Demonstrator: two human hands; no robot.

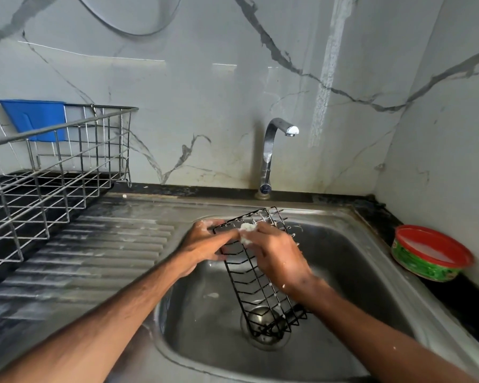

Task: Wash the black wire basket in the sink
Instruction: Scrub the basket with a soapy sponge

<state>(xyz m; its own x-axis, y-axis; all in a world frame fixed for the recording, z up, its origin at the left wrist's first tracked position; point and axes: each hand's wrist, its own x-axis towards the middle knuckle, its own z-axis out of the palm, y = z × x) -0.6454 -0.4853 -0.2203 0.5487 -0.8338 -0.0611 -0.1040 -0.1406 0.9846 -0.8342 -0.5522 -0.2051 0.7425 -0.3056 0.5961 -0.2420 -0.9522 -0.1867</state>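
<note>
The stainless sink is filling the lower middle of the frame, with its ribbed drainboard running off to the left. A steel drying rack is sitting at the left edge, carrying a blue container on its back rail.

The black wire basket is standing tilted inside the sink bowl at centre frame. Its lower end is resting over the drain and its upper end is leaning towards the tap above. No water is showing at the spout. A green tub with a red rim is waiting on the counter at the right edge.

The left hand is gripping the basket's upper left edge, fingers curled round the wire to steady it. The right hand is pinching a white, foamy scrub pad and pressing it against the top wires.

Judging by this, the wash is sitting in its soaping stage. Foam is clinging to the upper wires and flecks are dotting the lower ones, though most of the lower half is looking bare and black. Scrubbing of that lower stretch and a full rinse under the tap are probably what remains.
</note>
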